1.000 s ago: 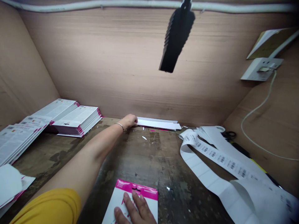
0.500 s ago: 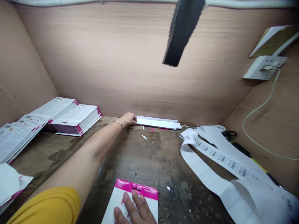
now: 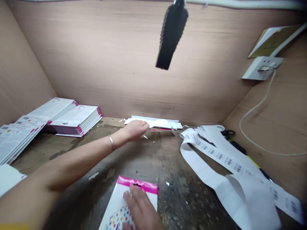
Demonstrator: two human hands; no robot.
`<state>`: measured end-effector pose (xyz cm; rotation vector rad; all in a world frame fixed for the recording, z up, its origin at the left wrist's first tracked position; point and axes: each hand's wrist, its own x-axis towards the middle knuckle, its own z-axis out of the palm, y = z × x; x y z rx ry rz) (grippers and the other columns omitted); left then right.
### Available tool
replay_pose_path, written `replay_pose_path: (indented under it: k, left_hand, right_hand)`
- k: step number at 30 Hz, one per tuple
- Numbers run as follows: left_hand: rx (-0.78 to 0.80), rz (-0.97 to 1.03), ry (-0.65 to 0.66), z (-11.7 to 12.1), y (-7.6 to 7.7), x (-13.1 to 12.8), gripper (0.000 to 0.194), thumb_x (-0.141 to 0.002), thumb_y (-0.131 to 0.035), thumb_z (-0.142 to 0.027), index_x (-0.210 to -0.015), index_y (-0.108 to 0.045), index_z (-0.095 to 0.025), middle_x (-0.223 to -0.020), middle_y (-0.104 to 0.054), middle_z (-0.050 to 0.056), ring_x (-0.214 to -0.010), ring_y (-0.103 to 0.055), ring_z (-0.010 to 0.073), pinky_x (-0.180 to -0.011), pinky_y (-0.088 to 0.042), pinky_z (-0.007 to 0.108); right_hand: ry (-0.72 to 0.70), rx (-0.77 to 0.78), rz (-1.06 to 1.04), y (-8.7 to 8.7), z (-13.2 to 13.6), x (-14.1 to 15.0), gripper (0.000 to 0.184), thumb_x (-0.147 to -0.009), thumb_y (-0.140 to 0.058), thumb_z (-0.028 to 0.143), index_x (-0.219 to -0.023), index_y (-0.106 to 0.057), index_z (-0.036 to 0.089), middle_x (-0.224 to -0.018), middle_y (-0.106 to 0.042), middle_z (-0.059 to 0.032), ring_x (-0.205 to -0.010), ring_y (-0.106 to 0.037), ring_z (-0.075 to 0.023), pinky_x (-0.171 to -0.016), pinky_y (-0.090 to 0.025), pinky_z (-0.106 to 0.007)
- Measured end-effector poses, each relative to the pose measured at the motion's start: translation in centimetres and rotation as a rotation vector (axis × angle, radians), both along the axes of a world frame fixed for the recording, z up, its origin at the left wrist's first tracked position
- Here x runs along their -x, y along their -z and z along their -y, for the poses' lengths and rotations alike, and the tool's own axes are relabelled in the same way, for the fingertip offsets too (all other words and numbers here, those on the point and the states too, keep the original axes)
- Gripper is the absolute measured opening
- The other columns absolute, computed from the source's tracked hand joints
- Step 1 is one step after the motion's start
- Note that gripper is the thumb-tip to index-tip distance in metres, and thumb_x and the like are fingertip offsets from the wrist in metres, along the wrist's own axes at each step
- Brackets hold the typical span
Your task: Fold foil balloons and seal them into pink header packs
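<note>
My left hand (image 3: pixel 135 130), with a bracelet at its wrist, reaches to the back of the table. Its closed fingers pinch the end of a white paper strip (image 3: pixel 159 123), which trails rightward above a small pile of white strips (image 3: pixel 177 126) along the back wall. Nearer to me lies a flat white packet (image 3: pixel 112 204) with a pink top band, a hang hole and coloured dots. My right hand (image 3: pixel 142 207) rests on its lower right part, fingers stretched out and somewhat blurred.
Stacks of white-and-pink packets (image 3: pixel 75 116) line the left side. Long curling strips of barcode labels (image 3: pixel 220 182) cover the right side, with black-handled scissors (image 3: pixel 228 133) behind them. A black object (image 3: pixel 171 35) hangs overhead. A white cable (image 3: pixel 249 137) runs from the wall socket (image 3: pixel 262 67).
My left hand has drawn back from the pile toward me, lifting a white strip. My right hand stays on the packet. The view has shifted slightly.
</note>
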<state>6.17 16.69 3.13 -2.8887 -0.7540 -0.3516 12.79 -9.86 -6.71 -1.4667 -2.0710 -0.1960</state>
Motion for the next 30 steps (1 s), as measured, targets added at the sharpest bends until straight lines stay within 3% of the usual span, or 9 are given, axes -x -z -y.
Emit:
replay_pose_path:
  k: [4,7,11,15,17,19,24,27,30]
  left_hand:
    - [-0.011,-0.046,0.322,10.3,-1.0,2.3,0.018,-0.090,-0.043,-0.017,-0.090,-0.061,-0.017,-0.088,-0.065,0.009,-0.081,-0.060,0.0191,-0.077,-0.048,0.033]
    - [-0.120,0.002,0.517,16.2,-2.2,4.5,0.023,-0.091,-0.039,-0.015,-0.087,-0.062,-0.016,-0.087,-0.067,0.009,-0.077,-0.061,0.0188,-0.074,-0.049,0.033]
    - [0.024,0.415,0.246,19.7,-3.3,7.9,0.019,-0.090,-0.050,-0.026,-0.104,-0.058,-0.016,-0.114,-0.062,0.011,-0.108,-0.056,0.0235,-0.095,-0.043,0.040]
    - [0.922,0.915,-0.386,21.6,-2.6,10.6,0.068,-0.078,-0.053,-0.063,-0.123,-0.045,-0.013,-0.123,-0.054,0.019,-0.103,-0.060,0.0284,-0.085,-0.051,0.044]
    - [1.542,0.977,-0.411,22.7,-1.9,11.0,0.075,-0.075,-0.045,-0.074,-0.116,-0.048,-0.011,-0.118,-0.057,0.022,-0.087,-0.066,0.0260,-0.073,-0.055,0.041]
    - [1.883,0.994,-0.344,23.5,-1.4,10.9,0.070,-0.072,-0.051,-0.073,-0.105,-0.053,-0.011,-0.110,-0.062,0.020,-0.073,-0.067,0.0202,-0.063,-0.055,0.033]
    - [1.717,1.058,-0.454,24.0,-0.6,10.7,0.033,-0.066,-0.075,-0.034,-0.082,-0.057,-0.011,-0.067,-0.063,0.002,-0.051,-0.060,0.0089,-0.047,-0.047,0.018]
    - [1.658,1.013,-0.501,24.2,0.1,10.7,0.021,-0.071,-0.068,-0.026,-0.079,-0.057,-0.011,-0.060,-0.061,0.000,-0.048,-0.059,0.0088,-0.046,-0.046,0.018]
    - [1.642,0.974,-0.416,24.8,0.7,10.2,0.018,-0.073,-0.065,-0.027,-0.077,-0.058,-0.011,-0.059,-0.061,-0.001,-0.050,-0.059,0.0095,-0.050,-0.048,0.020]
  right_hand:
    - [0.144,-0.162,0.076,-6.7,-0.6,-3.3,0.051,-0.084,-0.055,0.022,-0.133,-0.044,0.011,-0.140,-0.043,-0.0163,-0.135,-0.027,-0.0331,-0.108,-0.027,-0.056]
    - [0.120,0.100,0.192,-9.3,-0.7,-5.9,0.039,-0.085,-0.048,0.011,-0.123,-0.054,0.014,-0.127,-0.057,-0.0138,-0.125,-0.043,-0.0301,-0.107,-0.028,-0.055]
    - [0.080,0.230,0.047,-9.7,0.9,-7.7,0.038,-0.087,-0.039,0.009,-0.121,-0.055,0.017,-0.106,-0.066,-0.0089,-0.099,-0.061,-0.0202,-0.090,-0.049,-0.034]
    - [0.130,0.034,0.073,-9.8,3.0,-7.9,0.041,-0.086,-0.040,0.013,-0.127,-0.049,0.014,-0.109,-0.063,-0.0118,-0.104,-0.058,-0.0244,-0.092,-0.048,-0.038]
    - [0.113,-0.013,0.128,-9.8,3.6,-7.6,0.046,-0.084,-0.038,0.008,-0.130,-0.046,0.013,-0.110,-0.062,-0.0126,-0.104,-0.057,-0.0247,-0.092,-0.048,-0.039]
    - [0.110,-0.036,0.192,-9.5,4.2,-7.1,0.053,-0.081,-0.036,0.004,-0.132,-0.044,0.013,-0.112,-0.062,-0.0126,-0.103,-0.057,-0.0248,-0.091,-0.048,-0.039]
    - [-0.008,0.156,0.320,-8.5,5.4,-7.6,0.057,-0.085,-0.050,0.023,-0.140,-0.034,0.014,-0.124,-0.057,-0.0138,-0.104,-0.056,-0.0301,-0.088,-0.048,-0.047]
    - [-0.079,0.322,0.174,-9.2,5.1,-7.7,0.068,-0.085,-0.055,0.045,-0.141,-0.030,0.015,-0.132,-0.051,-0.0149,-0.116,-0.050,-0.0296,-0.091,-0.047,-0.045]
    - [-0.089,0.348,-0.083,-10.3,3.5,-5.7,0.045,-0.089,-0.048,0.043,-0.128,-0.048,0.019,-0.125,-0.055,-0.0124,-0.118,-0.048,-0.0267,-0.095,-0.043,-0.044]
